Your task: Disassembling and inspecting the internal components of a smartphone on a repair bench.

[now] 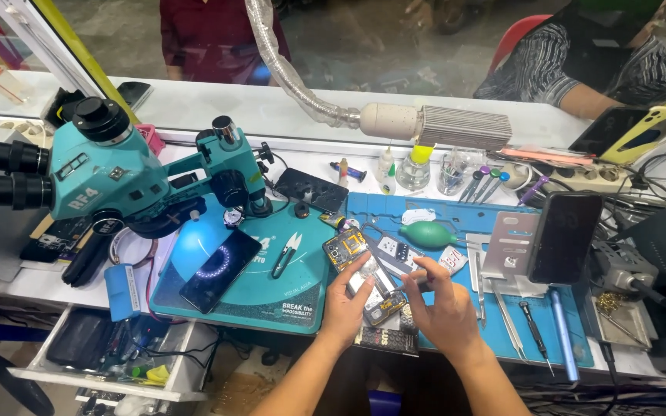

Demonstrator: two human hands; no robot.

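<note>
An opened phone (360,271) with its inner boards bare lies tilted at the near edge of the bench, half on the teal microscope base (271,296) and half on the blue work mat (502,308). My left hand (346,304) grips its lower left side. My right hand (439,304) hovers over its right side with thumb and forefinger pinched on a thin dark tool (414,283). The tool tip points at the phone's middle.
A teal microscope (109,173) stands at the left above a dark phone (220,270) showing a light ring. Screwdrivers and tweezers (529,327), a green blower (429,233) and a propped phone (564,237) crowd the mat. An open drawer (109,347) hangs below. People sit behind the glass.
</note>
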